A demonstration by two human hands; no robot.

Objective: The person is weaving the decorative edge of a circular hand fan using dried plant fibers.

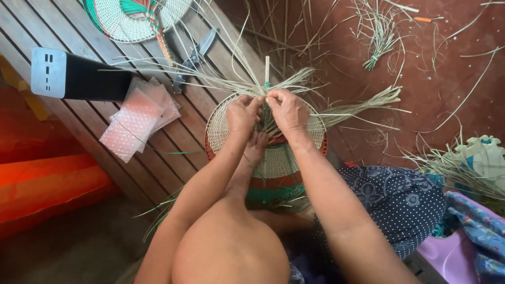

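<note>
At the centre of the frame, the left hand (243, 114) and the right hand (287, 110) meet above a round, partly woven fan of pale straw with red and green bands (274, 160), which lies just below and behind both hands and is steadied against the person's bare foot (256, 149). Both hands are closed, fingertips pinched on a bundle of loose pale-green straw strands (255, 85) at the upper edge of the woven disc; the strands spread outward to the left and right of the grip. A short pale upright stick (267, 68) rises from the bundle just above the fingers. In the upper left of the frame, a finished round woven fan in white, green and red (134, 6) lies on a slatted dark wooden platform (17, 14). Just beside it, to the right, a folding knife with a dark handle (195, 57) rests on the slats. Left of centre, a stack of small pink-tinted bubble-wrap bags (139, 119) lies on the same platform, near a black rectangular box with a pale grey end face (77, 75). Loose straw cuttings (379, 27) are scattered over the reddish-brown floor (468, 84) in the upper right. Blue patterned cloth (396, 204) occupies the lower right.
</note>
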